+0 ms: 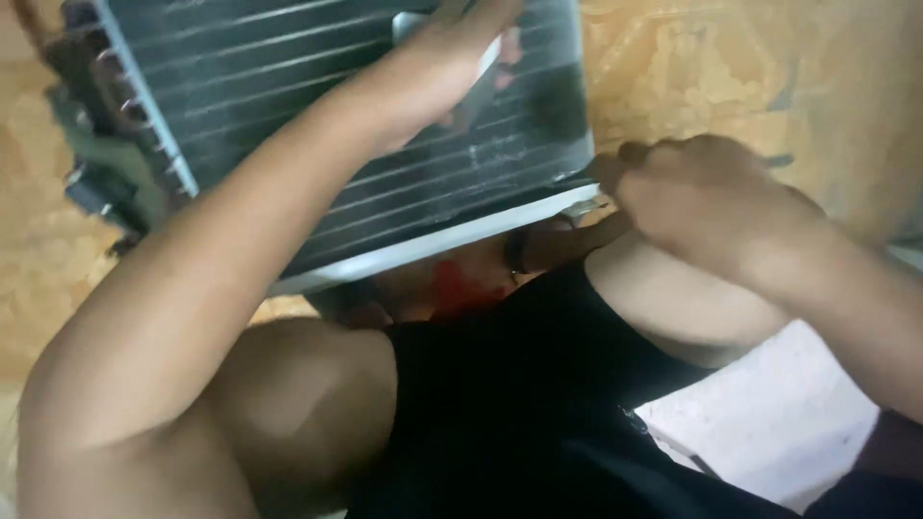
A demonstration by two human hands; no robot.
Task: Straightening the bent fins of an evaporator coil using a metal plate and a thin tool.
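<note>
On the person's lap, seen from the head cam, rests a finned metal coil unit (385,144), tilted, w/ a pale metal frame along its lower edge and copper tube bends on its left end. Left hand (452,67) lies on the upper fins, fingers curled round a flat pale object; can't tell what. Right hand (711,207), clenched, grips the unit's lower right corner. Below the unit: bare knees, black shorts (519,404). Beyond it: chipboard floor (692,67). Likely rigid, fairly heavy; thin fins bend easily and edges look sharp, so hold by frame, not fins.
</note>
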